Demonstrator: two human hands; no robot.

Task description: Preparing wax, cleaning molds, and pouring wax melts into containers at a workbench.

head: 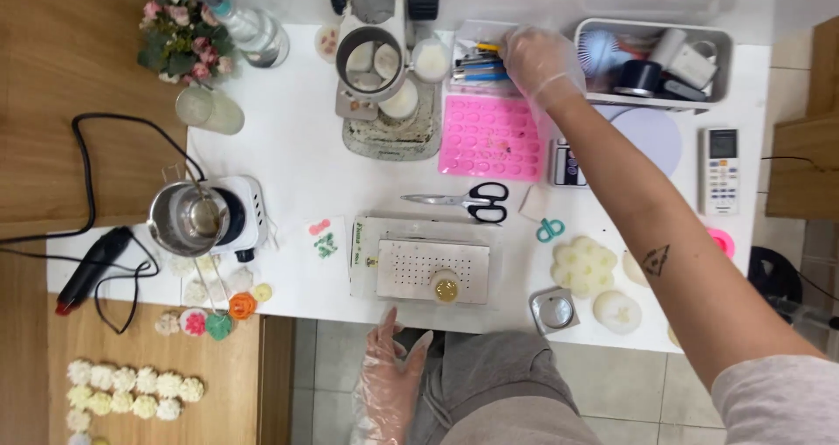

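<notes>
My right hand (537, 60), in a clear glove, reaches across the white table (297, 148) to the far side. Its fingers rest on a bunch of pens and tools (479, 65) lying in a clear tray just above a pink silicone mould (489, 137); whether it grips one I cannot tell. My left hand (391, 371), also gloved, hangs below the near table edge over my lap with fingers apart and nothing in it. In front of me lies a white perforated block (419, 270) with a small round yellow piece (447, 289) on it.
Scissors (468, 202) lie mid-table. A metal pot (182, 218) sits on a small hot plate at left, with a heat gun (92, 266) and cable. A grey bin (651, 60) of tools, a remote (721, 170), white flower-shaped moulds (584, 266) and several wax flowers (131, 388) surround it.
</notes>
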